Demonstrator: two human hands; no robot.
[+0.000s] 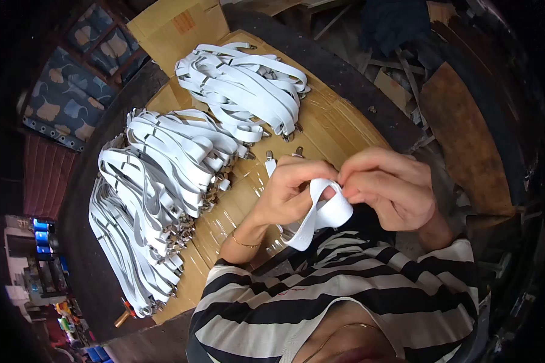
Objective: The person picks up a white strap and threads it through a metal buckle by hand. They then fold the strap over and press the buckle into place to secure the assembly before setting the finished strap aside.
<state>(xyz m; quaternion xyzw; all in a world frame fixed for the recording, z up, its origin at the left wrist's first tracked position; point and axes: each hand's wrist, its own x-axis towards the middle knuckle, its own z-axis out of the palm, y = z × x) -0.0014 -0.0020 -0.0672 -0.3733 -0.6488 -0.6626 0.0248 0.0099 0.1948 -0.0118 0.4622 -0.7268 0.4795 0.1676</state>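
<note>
White elastic suspenders [334, 212] are looped in front of my chest. My left hand [290, 190] is closed on the strap, with the loop hanging beneath its fingers. Close against it, my right hand [393, 187] pinches at the upper edge of the same loop; its fingertips hide whatever small part they grip. Two metal clips [269, 155] stick out past my left hand over the cardboard. Several bundles of finished-looking white suspenders [242, 85] with metal clips lie farther off, and another bundle [127, 248] spreads along the left.
A flattened cardboard sheet [224, 212] covers much of the dark table [79, 212], with a cardboard flap [178, 27] standing at the back. A wooden-handled tool [123, 317] lies at the near left edge. Scraps and boards [466, 139] are on the floor at right.
</note>
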